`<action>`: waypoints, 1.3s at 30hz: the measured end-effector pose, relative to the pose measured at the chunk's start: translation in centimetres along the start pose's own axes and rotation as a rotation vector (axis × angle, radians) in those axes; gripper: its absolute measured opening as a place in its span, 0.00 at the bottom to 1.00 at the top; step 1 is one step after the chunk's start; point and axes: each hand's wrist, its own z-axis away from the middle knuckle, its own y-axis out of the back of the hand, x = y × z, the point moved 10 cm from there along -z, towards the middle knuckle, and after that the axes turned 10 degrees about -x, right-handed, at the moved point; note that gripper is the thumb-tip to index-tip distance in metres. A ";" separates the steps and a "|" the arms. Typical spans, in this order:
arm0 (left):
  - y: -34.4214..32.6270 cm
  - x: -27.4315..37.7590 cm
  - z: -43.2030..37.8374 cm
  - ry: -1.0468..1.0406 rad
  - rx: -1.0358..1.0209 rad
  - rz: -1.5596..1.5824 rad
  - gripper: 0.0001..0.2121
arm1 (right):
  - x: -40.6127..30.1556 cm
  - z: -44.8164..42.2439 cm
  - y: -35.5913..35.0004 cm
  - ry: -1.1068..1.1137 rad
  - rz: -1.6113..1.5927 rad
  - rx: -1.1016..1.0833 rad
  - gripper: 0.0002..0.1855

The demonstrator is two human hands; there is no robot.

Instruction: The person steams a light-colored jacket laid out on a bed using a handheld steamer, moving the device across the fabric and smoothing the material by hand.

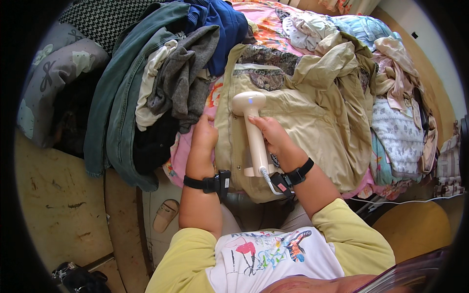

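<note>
My right hand [273,133] is wrapped around the handle of a cream handheld garment steamer [256,143]. Its rounded head, with a small blue light, is over the front of a khaki jacket [311,121]. The jacket is spread on a pink floral bed cover [181,155]; its patterned lining shows at the collar. A coiled white cord leaves the handle's lower end and passes by my right wrist. Beside the jacket's left zipper edge is my left hand [205,133]. Its fingers are mostly hidden, so whether they pinch the fabric does not show.
Left of the jacket are piled green jeans [121,106], a grey knit garment [183,73] and blue clothing [223,33]. More folded clothes [397,135] lie at the right. A white cable [403,201] crosses at lower right above a round yellow seat [414,227]. One slipper [166,216] rests on the floor.
</note>
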 end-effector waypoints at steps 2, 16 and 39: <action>-0.2 -0.3 -0.2 0.007 -0.004 0.034 0.12 | -0.4 -0.9 0.2 -0.009 0.011 0.000 0.18; -0.8 -2.2 -1.6 -0.050 0.051 -0.055 0.13 | -2.1 -4.4 0.6 -0.041 0.049 0.099 0.18; -0.3 -0.9 -1.5 -0.085 0.093 -0.104 0.19 | -3.8 6.6 3.5 0.151 0.033 0.038 0.19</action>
